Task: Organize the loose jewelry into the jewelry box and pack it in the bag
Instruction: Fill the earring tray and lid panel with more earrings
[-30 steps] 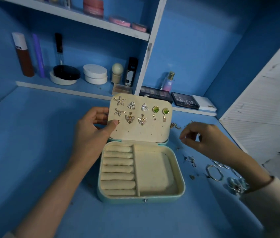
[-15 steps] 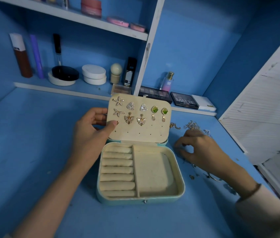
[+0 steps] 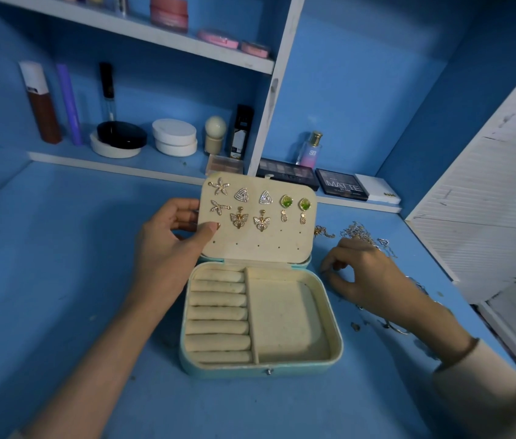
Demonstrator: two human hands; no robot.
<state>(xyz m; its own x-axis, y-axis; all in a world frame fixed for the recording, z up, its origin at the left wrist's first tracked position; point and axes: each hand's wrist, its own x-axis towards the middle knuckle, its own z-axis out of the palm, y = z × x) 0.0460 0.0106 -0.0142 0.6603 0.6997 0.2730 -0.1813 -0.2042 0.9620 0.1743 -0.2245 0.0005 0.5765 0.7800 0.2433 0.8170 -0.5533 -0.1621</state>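
L hand (image 3: 168,245) clamps lid (image 3: 260,239) edge, 9 o'clock | box (image 3: 260,371) open on surface (image 3: 60,280) | R hand (image 3: 367,275) curled at 3 o'clock by chains (image 3: 358,231), grip unclear

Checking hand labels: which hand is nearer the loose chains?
Right. The right hand lies just beside the loose chains; the left hand grips the lid at its left edge, across the jewelry box.

1. Jewelry box (image 3: 261,370): a pale teal case with cream lining, lying open at the centre. Inside, ring rolls fill the 9 o'clock side and a bare tray the 3 o'clock side.
2. Lid (image 3: 258,245): upright at the box's 12 o'clock, with the left hand (image 3: 168,248) gripping its 9 o'clock edge. Pairs of earrings (image 3: 238,219) are pinned across its upper half.
3. Loose jewelry (image 3: 358,231): chains and small pieces scattered at the box's 2 to 4 o'clock.
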